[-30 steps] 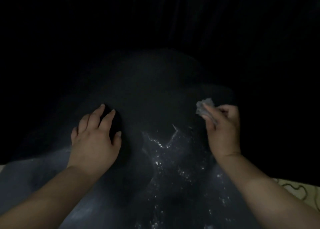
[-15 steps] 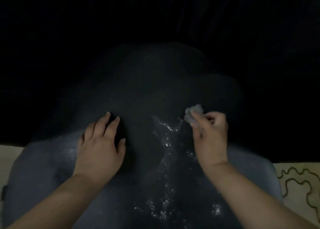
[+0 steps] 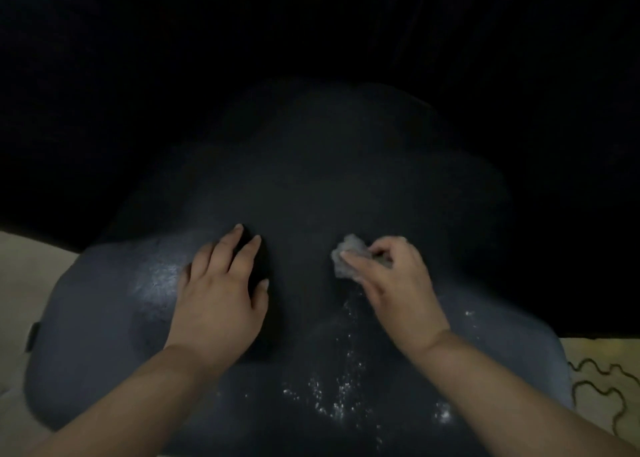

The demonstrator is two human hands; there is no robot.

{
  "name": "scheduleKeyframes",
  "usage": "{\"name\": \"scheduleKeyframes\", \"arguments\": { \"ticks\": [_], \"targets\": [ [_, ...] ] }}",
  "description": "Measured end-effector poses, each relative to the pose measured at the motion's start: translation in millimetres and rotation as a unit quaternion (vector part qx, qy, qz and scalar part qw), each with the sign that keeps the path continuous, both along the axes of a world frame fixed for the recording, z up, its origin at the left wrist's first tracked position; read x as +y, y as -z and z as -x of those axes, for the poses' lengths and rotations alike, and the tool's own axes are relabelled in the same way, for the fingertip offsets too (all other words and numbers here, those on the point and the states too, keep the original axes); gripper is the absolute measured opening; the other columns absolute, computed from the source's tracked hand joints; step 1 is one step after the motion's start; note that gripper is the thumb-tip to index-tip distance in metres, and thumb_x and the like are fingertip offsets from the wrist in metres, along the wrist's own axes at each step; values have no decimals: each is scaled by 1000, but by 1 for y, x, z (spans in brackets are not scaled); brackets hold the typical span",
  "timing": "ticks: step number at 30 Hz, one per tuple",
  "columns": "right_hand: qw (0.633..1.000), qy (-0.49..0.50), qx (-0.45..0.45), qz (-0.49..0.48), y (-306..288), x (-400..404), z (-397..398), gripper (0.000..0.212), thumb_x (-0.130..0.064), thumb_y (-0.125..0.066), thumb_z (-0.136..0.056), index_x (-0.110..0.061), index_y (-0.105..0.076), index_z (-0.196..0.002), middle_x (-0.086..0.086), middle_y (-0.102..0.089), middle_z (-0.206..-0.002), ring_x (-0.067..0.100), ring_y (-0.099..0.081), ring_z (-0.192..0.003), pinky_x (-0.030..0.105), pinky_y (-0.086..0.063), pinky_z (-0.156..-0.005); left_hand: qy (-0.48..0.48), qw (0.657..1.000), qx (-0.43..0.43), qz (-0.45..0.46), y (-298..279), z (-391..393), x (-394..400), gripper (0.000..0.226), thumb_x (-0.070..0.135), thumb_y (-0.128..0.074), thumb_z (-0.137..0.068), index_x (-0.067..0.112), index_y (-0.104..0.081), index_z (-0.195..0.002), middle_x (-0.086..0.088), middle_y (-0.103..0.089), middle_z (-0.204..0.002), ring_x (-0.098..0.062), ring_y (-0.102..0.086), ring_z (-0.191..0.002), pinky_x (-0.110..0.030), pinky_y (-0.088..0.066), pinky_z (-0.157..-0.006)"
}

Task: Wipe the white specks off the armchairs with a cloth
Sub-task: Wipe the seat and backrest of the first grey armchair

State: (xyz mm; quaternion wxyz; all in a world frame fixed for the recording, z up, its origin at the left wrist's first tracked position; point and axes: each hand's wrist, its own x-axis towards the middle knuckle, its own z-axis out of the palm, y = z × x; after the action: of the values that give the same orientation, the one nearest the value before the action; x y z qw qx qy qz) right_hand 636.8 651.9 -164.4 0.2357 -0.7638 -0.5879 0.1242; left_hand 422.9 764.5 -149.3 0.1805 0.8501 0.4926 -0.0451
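Right hand (image 3: 394, 283) grip pinches the cloth (image 3: 348, 254) on the armchair (image 3: 104, 335); white specks (image 3: 337, 397) trail straight toward us from it. Left hand (image 3: 221, 294) lies flat, released; we judge the right nearer.

L hand (image 3: 221, 297) flat, fingers spread, palm down; R hand (image 3: 391, 283) curled, fingertips pinching.

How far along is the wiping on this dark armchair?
Partly done. The armchair looks speck-free above the hands. The right hand grips the cloth against it while the left hand rests flat. White specks remain near the front, and a dusty patch remains beside the left hand.
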Motion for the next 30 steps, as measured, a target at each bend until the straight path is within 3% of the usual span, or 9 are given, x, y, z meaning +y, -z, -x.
{"name": "scheduleKeyframes", "arguments": {
  "ticks": [3,6,12,16,18,23,25,28,30],
  "targets": [
    [995,99,5,-14,3,17,-27,36,-1,-71,-79,-17,-71,-111,14,-49,-105,27,-50,-93,42,-50,-82,0,1000,1,0,0,5,-4,60,36,-59,-87,21,-44,-143,-1,-35,-152,-25,-33,-133,-52,-32,-106],
    [979,196,43,-27,12,53,-15,26,-12,-65,-86,-18,-66,-112,1,-42,-110,16,-47,-100,31,-45,-91,-6,1000,1,0,0,4,-8,60,36,-60,-87,20,-44,-143,0,-35,-152,-24,-31,-134,-52,-32,-106],
    [999,-39,16,-10,6,0,27,40,-5,-77,-73,-22,-72,-109,13,-55,-102,32,-55,-89,43,-52,-74,-9,1000,-7,2,-2,7,-13,58,35,-59,-88,20,-44,-142,-1,-34,-152,-25,-30,-135,-50,-31,-108],
    [993,109,33,-20,8,26,-12,33,-9,-66,-84,-21,-68,-114,17,-50,-107,33,-51,-95,43,-47,-84,-20,1000,-9,-4,-3,16,-17,56,33,-59,-88,18,-47,-141,-2,-36,-151,-25,-31,-135,-49,-31,-108],
    [984,164,70,-8,12,65,-6,31,-18,-59,-89,-26,-64,-118,13,-50,-115,30,-48,-106,34,-40,-91,-31,999,-6,-2,-2,18,-18,57,33,-58,-89,19,-45,-142,-2,-34,-151,-25,-29,-135,-49,-30,-108],
    [997,-56,50,-10,8,60,52,36,-9,-69,-81,-20,-66,-115,13,-52,-109,30,-51,-98,43,-49,-82,-47,999,-2,6,-4,28,-22,57,34,-58,-90,20,-44,-143,-3,-34,-151,-27,-29,-136,-50,-31,-108],
    [994,-103,22,-9,4,24,40,32,-10,-69,-80,-18,-70,-111,13,-56,-103,30,-54,-91,36,-49,-79,-50,999,5,7,-4,34,-24,56,33,-58,-90,19,-45,-142,-4,-36,-150,-28,-31,-135,-51,-33,-106],
    [998,47,39,-30,3,-2,-4,28,-7,-67,-84,-8,-70,-111,11,-50,-100,22,-53,-91,14,-42,-84,-51,999,7,2,-5,40,-26,56,32,-61,-88,17,-48,-140,-7,-40,-147,-31,-36,-131,-53,-36,-103],
    [990,140,24,-19,8,6,-18,37,-4,-68,-84,-11,-65,-120,13,-46,-106,25,-50,-98,13,-36,-90,-55,998,2,1,-4,40,-30,55,30,-63,-87,16,-49,-139,-7,-41,-146,-31,-36,-131,-54,-37,-102]
  ]
}}
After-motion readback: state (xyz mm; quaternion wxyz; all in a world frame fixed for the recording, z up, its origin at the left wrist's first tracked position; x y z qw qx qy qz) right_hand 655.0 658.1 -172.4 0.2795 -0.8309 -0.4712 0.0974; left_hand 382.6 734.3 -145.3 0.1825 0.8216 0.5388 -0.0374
